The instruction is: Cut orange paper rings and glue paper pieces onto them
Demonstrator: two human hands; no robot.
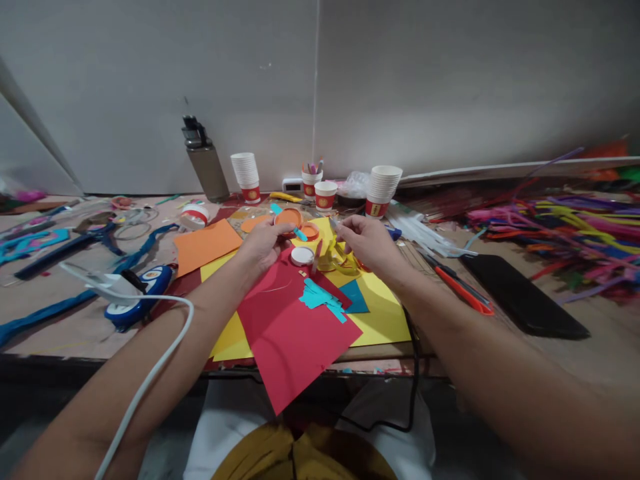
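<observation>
My left hand (266, 245) is closed on a round orange paper piece (289, 217), which has light-blue strips sticking out from it. My right hand (369, 239) is in a pinch at about the same height, apart from the orange piece; a small greyish thing shows at its fingertips, too small to name. Between the hands are a white round lid (303, 255) and curled yellow strips (340, 259). Nearer to me, a pile of cut light-blue paper strips (323, 298) lies on a red paper sheet (295, 347). A teal paper piece (357, 297) rests on the yellow paper (385, 317).
Stacked paper cups (245, 175) and a bottle (207, 167) stand along the wall. A phone (523, 293), orange-handled scissors (463, 290) and a heap of pipe cleaners (570, 233) lie right. A blue power strip (137, 300) sits left; its white cable (167, 353) crosses my left forearm.
</observation>
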